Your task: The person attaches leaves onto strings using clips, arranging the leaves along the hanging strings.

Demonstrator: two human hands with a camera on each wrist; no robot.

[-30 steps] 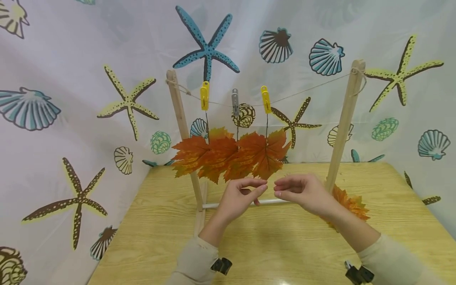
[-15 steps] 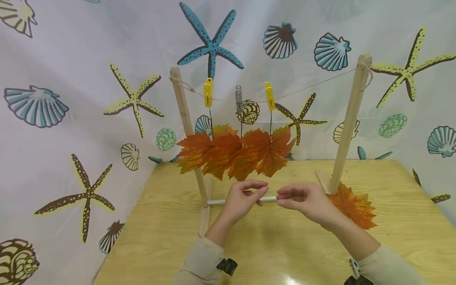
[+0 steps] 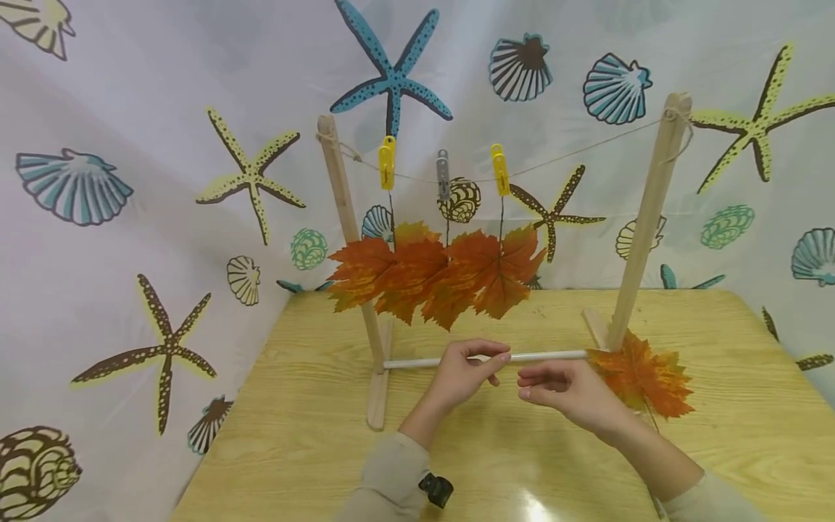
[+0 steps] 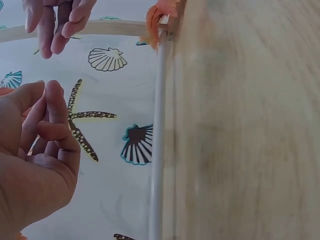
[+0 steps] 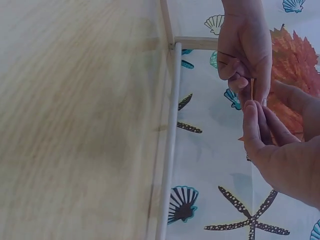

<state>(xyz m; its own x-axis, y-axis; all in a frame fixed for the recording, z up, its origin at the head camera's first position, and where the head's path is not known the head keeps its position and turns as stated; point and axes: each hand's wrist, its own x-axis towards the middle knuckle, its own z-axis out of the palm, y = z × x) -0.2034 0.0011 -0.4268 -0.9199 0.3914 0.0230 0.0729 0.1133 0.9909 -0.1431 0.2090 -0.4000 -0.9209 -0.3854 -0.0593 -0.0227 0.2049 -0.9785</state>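
Observation:
My left hand (image 3: 466,373) is in mid-air in front of the rack's white crossbar (image 3: 548,356), thumb and forefinger tips close together and nothing visible between them. Just to its right, the right hand (image 3: 574,395) has loosely bent fingers pointing at the left one; it holds nothing. Above and behind both hands, several orange-red maple leaves (image 3: 430,275) hang in an overlapping row by dark stems. A yellow clothespin (image 3: 387,163), a grey clothespin (image 3: 443,174) and another yellow clothespin (image 3: 500,170) clip them to a thin string (image 3: 580,151).
The string runs between a left wooden post (image 3: 342,188) and a right wooden post (image 3: 646,217). Beside the right post's base, more maple leaves (image 3: 642,373) lie on the wooden table (image 3: 313,449), partly behind the right forearm. A shell-and-starfish printed cloth (image 3: 457,43) encloses the back and sides.
Both hands have lowered away from the hanging leaves, the left now slightly higher than the right. More of the leaves on the table shows. The head view has shifted slightly.

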